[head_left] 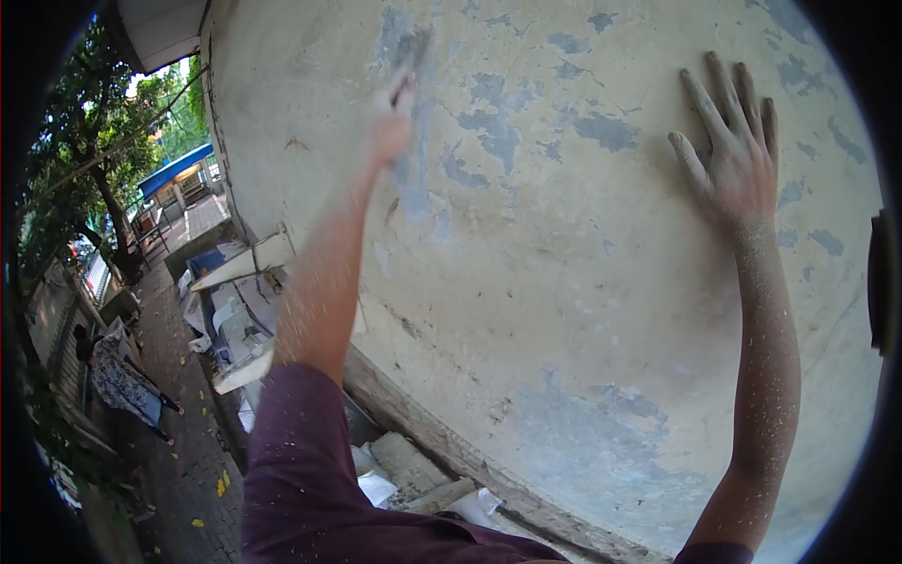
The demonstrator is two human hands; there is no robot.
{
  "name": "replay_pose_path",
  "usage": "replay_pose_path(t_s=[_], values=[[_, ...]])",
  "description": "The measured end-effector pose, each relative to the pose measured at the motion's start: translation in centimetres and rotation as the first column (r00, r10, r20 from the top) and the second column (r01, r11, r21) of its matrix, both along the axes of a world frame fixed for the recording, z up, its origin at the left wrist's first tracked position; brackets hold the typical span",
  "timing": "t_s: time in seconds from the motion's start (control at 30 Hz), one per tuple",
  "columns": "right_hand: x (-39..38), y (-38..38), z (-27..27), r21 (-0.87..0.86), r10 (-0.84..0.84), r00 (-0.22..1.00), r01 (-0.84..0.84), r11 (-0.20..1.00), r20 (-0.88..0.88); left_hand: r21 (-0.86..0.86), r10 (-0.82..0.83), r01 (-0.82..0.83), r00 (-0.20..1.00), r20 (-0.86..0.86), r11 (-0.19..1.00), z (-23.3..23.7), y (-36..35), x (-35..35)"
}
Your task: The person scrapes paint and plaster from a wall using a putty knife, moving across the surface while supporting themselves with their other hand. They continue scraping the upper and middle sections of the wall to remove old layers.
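Observation:
My left hand (389, 133) is raised against the upper part of a cream-coloured wall (601, 244). Motion blurs it, but its fingers are wrapped round a scraper-like tool (412, 54), whose blurred end is over a grey patch. Farther right, my right hand (738, 174) lies flat on the wall with its fingers spread, pale with dust. Grey patches with flaked edges (493, 127) show between the two hands. A larger bluish-grey patch (592, 428) is lower on the wall. Light specks dot both forearms.
Boards, sheets and bags form a pile (240, 310) beside the wall. Rubble and concrete pieces (413, 465) lie along its base. A person (127, 381) is on the paved path (183, 376) at the left, near trees (94, 150). A dark object (880, 282) edges the right side.

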State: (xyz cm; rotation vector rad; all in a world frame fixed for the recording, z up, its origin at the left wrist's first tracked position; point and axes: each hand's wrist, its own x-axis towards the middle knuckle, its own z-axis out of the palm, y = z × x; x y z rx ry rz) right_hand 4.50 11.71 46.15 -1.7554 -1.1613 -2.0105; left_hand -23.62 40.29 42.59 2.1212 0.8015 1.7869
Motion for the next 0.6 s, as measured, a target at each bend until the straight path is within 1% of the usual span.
replay_pose_path(t_s=[0.03, 0.07, 0.13, 0.17, 0.2, 0.23, 0.27, 0.3, 0.33, 0.37, 0.4, 0.47, 0.5, 0.53, 0.57, 0.6], values=[[-0.1, 0.0, 0.2, 0.0, -0.007, 1.0, 0.007, 1.0, 0.015, -0.059, 0.022, -0.025, 0.999, -0.043, 0.998, 2.9, -0.2, -0.8], [-0.2, -0.1, 0.1, -0.013, -0.018, 1.0, 0.018, 1.0, -0.002, -0.057, 0.017, -0.019, 0.999, -0.037, 0.998, 2.9, 0.4, -1.1], [-0.2, 0.0, -0.1, -0.034, -0.024, 0.999, 0.023, 0.999, -0.028, 0.057, 0.122, -0.118, 0.989, -0.08, 0.991, 2.0, 1.3, -1.6], [0.0, 0.1, -0.2, -0.03, -0.011, 1.0, 0.011, 0.999, -0.017, 0.035, 0.057, -0.056, 0.998, -0.039, 0.998, -1.4, 1.8, -1.8], [0.2, 0.1, -0.1, -0.013, -0.002, 1.0, 0.002, 1.0, -0.004, 0.028, -0.011, 0.011, 1.0, 0.005, 1.0, -6.1, 2.1, -1.7], [0.2, 0.0, 0.0, -0.006, -0.006, 1.0, 0.006, 1.0, -0.01, -0.019, -0.033, 0.033, 0.999, -0.019, 0.999, -10.8, 2.1, -2.2], [0.0, 0.0, -0.2, -0.009, 0.0, 1.0, 0.0, 1.0, -0.02, -0.04, -0.099, 0.101, 0.994, 0.035, 0.994, -16.3, 1.6, -2.4], [-0.2, 0.1, -0.3, -0.011, 0.01, 0.999, -0.01, 1.0, -0.03, -0.167, 0.009, -0.023, 0.996, -0.087, 0.986, -21.4, 1.3, -3.3], [-0.2, 0.1, -0.3, -0.007, 0.017, 0.999, -0.017, 1.0, -0.038, -0.125, -0.012, 0.003, 0.997, -0.075, 0.992, -26.5, 2.1, -3.8], [-0.1, 0.2, -0.2, -0.01, 0.01, 1.0, -0.01, 1.0, -0.025, -0.127, -0.003, -0.006, 0.997, -0.077, 0.992, -26.6, 1.0, -3.8], [-0.1, 0.3, -0.1, -0.015, 0.0, 1.0, 0.0, 1.0, -0.006, -0.212, -0.016, 0.01, 1.0, -0.024, 0.977, -26.1, -0.7, -3.0], [-0.3, 0.4, 0.0, -0.011, -0.009, 1.0, 0.01, 1.0, 0.005, -0.284, 0.015, 0.002, 0.998, 0.061, 0.959, -23.8, 0.0, -2.0], [-0.2, 0.3, 0.0, -0.002, -0.022, 1.0, 0.022, 1.0, 0.002, -0.274, 0.057, -0.032, 0.995, 0.082, 0.961, -20.3, 3.0, -2.0], [-0.2, 0.3, 0.1, 0.003, -0.024, 1.0, 0.024, 1.0, 0.007, -0.313, 0.156, -0.135, 0.987, 0.044, 0.94, -15.8, 5.3, -2.5], [-0.2, 0.3, 0.0, -0.003, -0.02, 1.0, 0.02, 1.0, 0.011, -0.25, 0.187, -0.169, 0.981, 0.048, 0.953, -10.9, 6.8, -3.3], [-0.2, 0.4, 0.0, -0.007, -0.018, 1.0, 0.018, 1.0, 0.018, -0.205, 0.204, -0.199, 0.979, 0.004, 0.958, -6.2, 8.1, -4.6]])
